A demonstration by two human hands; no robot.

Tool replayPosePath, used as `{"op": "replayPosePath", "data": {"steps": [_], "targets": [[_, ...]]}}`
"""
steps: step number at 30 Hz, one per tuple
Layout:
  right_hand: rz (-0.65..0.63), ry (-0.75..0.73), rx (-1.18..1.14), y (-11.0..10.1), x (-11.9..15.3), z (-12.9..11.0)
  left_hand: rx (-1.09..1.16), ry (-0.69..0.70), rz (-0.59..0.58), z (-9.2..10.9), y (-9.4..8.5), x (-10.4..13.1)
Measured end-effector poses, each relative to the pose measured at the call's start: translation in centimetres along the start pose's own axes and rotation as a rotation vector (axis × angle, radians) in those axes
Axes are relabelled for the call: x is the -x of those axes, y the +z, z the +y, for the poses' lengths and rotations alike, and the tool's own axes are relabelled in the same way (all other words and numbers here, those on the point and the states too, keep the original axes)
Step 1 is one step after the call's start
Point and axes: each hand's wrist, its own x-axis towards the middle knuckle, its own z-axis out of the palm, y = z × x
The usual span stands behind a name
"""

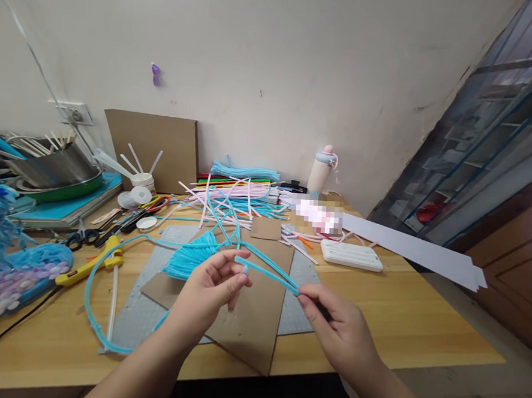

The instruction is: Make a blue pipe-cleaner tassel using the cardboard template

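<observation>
My right hand [337, 323] is closed, thumb and finger pinching blue pipe cleaners [270, 274] that run leftward from it. Something dark shows beneath its fingers, too hidden to name. The free end of one pipe cleaner reaches my left hand [218, 283], whose fingers are curled, with thumb and forefinger at that end. A short blue tip shows between them. Behind the left hand lies a bundle of blue pipe cleaners [190, 257], bent into a fan. A large loop of blue pipe cleaner [89, 302] curves out to the left. Below both hands is a cardboard sheet [252, 324].
A grey cutting mat [135, 311] lies under the cardboard. At left are a yellow glue gun [88, 272], black-handled scissors [86, 236] and a blue flowered piece [22, 280]. Pink and blue pipe cleaners [243, 191] pile up behind. A white box-shaped device [351, 256] and a bottle [320, 172] stand right.
</observation>
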Motion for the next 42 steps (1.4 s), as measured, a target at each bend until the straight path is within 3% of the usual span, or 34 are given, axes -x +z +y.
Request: {"op": "replayPosePath", "data": {"steps": [7, 11, 16, 21, 26, 31, 42], "targets": [[-0.122, -0.006, 0.088, 0.1, -1.8, 0.3, 0.01, 0.042, 0.051, 0.1, -1.0, -0.8], [-0.087, -0.027, 0.166, -0.3, -4.7, -0.8, -0.075, 0.108, 0.099, 1.1, -0.8, -1.9], [-0.112, -0.187, -0.076, 0.8, -9.7, -3.5, -0.128, 0.242, 0.146, 2.5, 0.1, -3.8], [-0.047, -0.281, -0.119, 2.4, -12.7, -4.9, -0.055, 0.315, 0.193, 3.5, -0.5, -5.4], [-0.043, -0.224, -0.155, 3.2, -13.4, -4.6, -0.084, 0.323, 0.206, 3.7, -1.5, -6.1], [-0.037, -0.261, -0.169, 3.2, -13.8, -4.3, -0.18, 0.356, 0.217, 3.3, -1.9, -6.7], [-0.08, -0.264, -0.211, 3.0, -13.9, -4.3, -0.526, 0.559, 0.248, 2.9, -2.1, -6.6]]}}
